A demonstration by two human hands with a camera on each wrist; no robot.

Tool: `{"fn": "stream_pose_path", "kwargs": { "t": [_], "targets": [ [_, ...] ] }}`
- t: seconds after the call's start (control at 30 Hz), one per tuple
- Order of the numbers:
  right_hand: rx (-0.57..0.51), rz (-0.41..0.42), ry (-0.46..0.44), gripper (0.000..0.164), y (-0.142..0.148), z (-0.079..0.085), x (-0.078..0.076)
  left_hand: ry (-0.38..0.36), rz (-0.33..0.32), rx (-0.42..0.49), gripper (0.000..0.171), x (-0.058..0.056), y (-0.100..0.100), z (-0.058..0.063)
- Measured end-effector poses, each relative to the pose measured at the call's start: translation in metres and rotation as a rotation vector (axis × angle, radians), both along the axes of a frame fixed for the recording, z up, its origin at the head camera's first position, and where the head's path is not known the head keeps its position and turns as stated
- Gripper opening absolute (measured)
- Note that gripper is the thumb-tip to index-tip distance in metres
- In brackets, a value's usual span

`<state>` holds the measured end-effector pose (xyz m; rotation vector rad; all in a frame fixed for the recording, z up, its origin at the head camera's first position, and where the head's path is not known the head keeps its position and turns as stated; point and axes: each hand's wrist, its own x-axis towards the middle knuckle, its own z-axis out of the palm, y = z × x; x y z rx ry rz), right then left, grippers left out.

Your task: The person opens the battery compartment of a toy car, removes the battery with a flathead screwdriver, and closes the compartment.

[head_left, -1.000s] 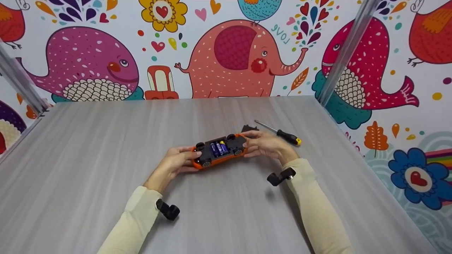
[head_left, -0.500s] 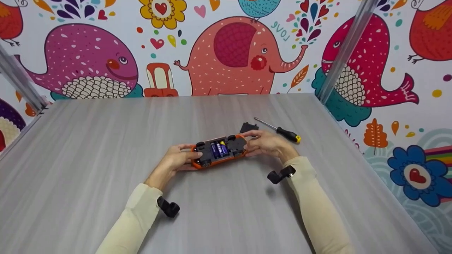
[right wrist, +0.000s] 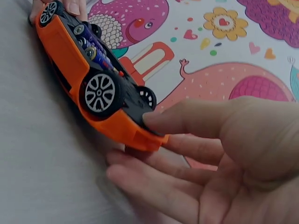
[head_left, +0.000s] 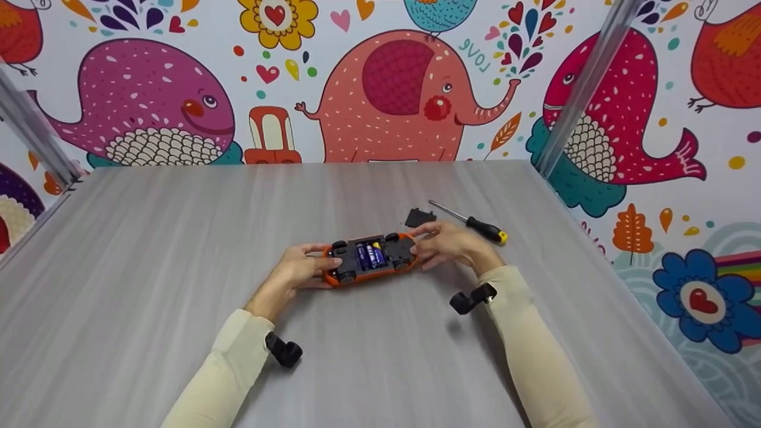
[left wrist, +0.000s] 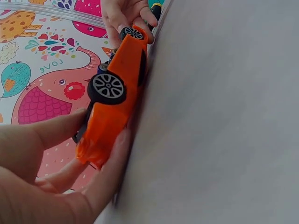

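Orange plastic toy car (head_left: 396, 251), belly up, at mid-bench between the two hands, long axis running left to right, right end slightly farther off than the left. Dark flat underside faces up; black wheels with silver spokes (left wrist: 108, 87) stand out at the corners. Open rectangular compartment (head_left: 368, 239) near the middle of the underside; purple cylindrical batteries (head_left: 371, 255) lie in it side by side, one with a yellow patch. Left hand (head_left: 297, 267) grips the car's left end, thumb on the underside, other fingers at the orange body. Right hand (head_left: 453, 242) pinches the right end, thumb on the underside, other fingers bent loosely beneath and beyond the body. Cannot tell whether the car touches the grey wood-grain bench (head_left: 148, 285). Thin black plastic cover (head_left: 420, 217) lies just beyond the right hand's fingers, on the far side. Right of it, a screwdriver (head_left: 472, 224) with steel shaft and black-and-yellow handle lies aslant: tip far left, handle end near right. Pale cream sleeves (head_left: 208, 368) cover both forearms; a black bracketed device (head_left: 285, 352) sits at each wrist. White wall (head_left: 389, 18) behind the bench, printed with a coral-pink elephant (head_left: 386, 134) and whales.
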<state>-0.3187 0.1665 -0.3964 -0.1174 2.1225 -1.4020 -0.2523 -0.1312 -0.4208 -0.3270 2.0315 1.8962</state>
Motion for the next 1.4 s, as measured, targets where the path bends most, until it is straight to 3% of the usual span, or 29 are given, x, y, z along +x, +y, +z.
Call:
{"fn": "stream_pose_path", "kwargs": {
  "t": [0.2, 0.33, 0.63, 1.07, 1.4],
  "targets": [
    [0.253, 0.006, 0.21, 0.041, -0.014, 0.017, 0.012, 0.001, -0.023, 0.014, 0.059, -0.001, -0.002, -0.001],
    [0.328, 0.023, 0.312, 0.042, -0.024, 0.023, 0.02, 0.005, -0.032, 0.039, 0.059, -0.002, -0.002, -0.003],
    [0.299, 0.05, 0.399, 0.041, -0.038, 0.021, 0.024, 0.008, -0.039, 0.048, 0.06, -0.002, -0.003, -0.002],
    [0.23, 0.067, 0.571, 0.043, -0.047, 0.005, 0.024, -0.002, -0.05, 0.028, 0.059, 0.0, -0.001, -0.004],
    [0.209, 0.017, 0.667, 0.034, -0.052, 0.011, 0.027, 0.017, -0.064, 0.026, 0.061, -0.002, 0.0, -0.005]
  ]
}}
